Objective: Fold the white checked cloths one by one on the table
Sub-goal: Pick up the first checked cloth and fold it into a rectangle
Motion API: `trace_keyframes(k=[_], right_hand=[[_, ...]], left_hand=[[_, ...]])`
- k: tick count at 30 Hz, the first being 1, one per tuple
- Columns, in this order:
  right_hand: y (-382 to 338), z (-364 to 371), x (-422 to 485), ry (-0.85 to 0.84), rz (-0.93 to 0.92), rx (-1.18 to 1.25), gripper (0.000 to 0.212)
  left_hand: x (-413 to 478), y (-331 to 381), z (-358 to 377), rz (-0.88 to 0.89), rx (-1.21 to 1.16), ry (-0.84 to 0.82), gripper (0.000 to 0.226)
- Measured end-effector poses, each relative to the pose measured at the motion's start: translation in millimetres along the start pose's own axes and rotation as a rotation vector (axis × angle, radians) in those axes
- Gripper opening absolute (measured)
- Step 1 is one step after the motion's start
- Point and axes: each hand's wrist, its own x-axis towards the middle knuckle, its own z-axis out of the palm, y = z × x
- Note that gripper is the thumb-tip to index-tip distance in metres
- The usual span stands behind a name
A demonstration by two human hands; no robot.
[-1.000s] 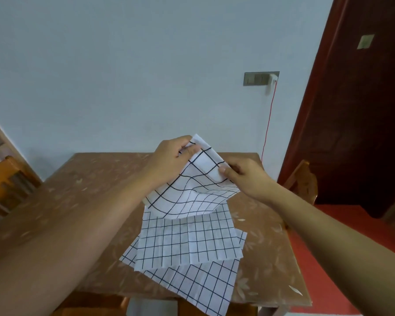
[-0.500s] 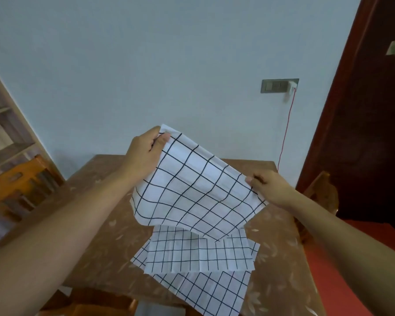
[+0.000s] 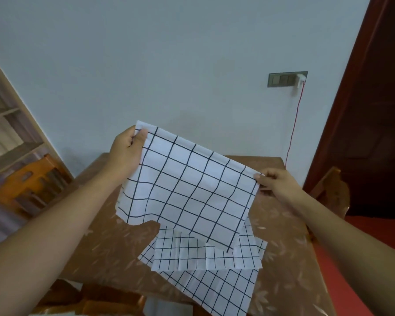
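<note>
I see my left hand point(image 3: 126, 151) pinching the upper left corner of a white checked cloth point(image 3: 187, 190) and my right hand point(image 3: 276, 182) pinching its right corner, so it hangs spread above the brown table point(image 3: 114, 252). Two more checked cloths point(image 3: 205, 270) lie flat beneath it. Since half a second ago, my hands have drawn further apart and the cloth is stretched flatter

Pale blue wall point(image 3: 169, 65), switch plate point(image 3: 285, 79) with red cord point(image 3: 294, 124), dark red door point(image 3: 374, 110), orange chair point(image 3: 30, 179), red floor point(image 3: 363, 236)
</note>
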Motion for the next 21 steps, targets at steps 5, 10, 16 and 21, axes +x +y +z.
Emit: trace_keyframes(k=[5, 10, 16, 21], right_hand=[[-13, 9, 2, 0.119, 0.056, 0.235, 0.025], [-12, 16, 7, 0.236, 0.014, 0.179, 0.024], [-30, 25, 6, 0.057, -0.088, -0.23, 0.031], [-57, 69, 2, -0.251, -0.208, -0.349, 0.066]], left_hand=[[-4, -11, -4, -0.013, 0.049, -0.017, 0.042], [-6, -7, -8, 0.01, 0.052, 0.016, 0.041], [-8, 16, -12, 0.2, 0.134, -0.053, 0.024], [-13, 43, -8, 0.51, 0.343, -0.233, 0.033]])
